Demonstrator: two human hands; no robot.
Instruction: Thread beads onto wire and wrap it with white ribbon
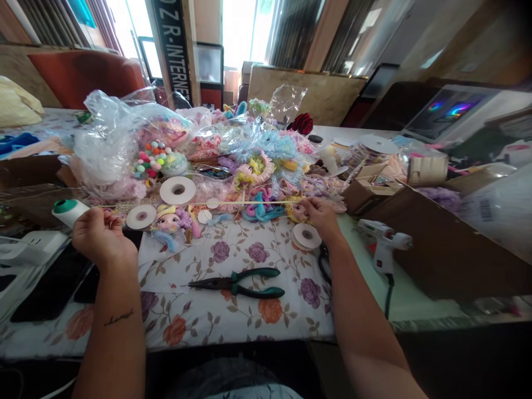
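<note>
A thin pale strand (216,204) stretches level between my two hands above the flowered tablecloth (233,321). My left hand (100,235) is closed on its left end, near a white spool with a green cap (68,211). My right hand (322,216) pinches the right end, just above a small white ribbon reel (306,236). Long-nose pliers with green handles (241,281) lie on the cloth between my forearms. A doll head with pink cheeks (169,220) lies under the strand.
Clear plastic bags (112,138) of pastel trims and pompoms pile up behind. Two more white reels (178,190) lie nearby. A white glue gun (382,244) rests at right beside cardboard boxes (436,244). A laptop (449,111) stands far right. A dark phone (54,288) lies at left.
</note>
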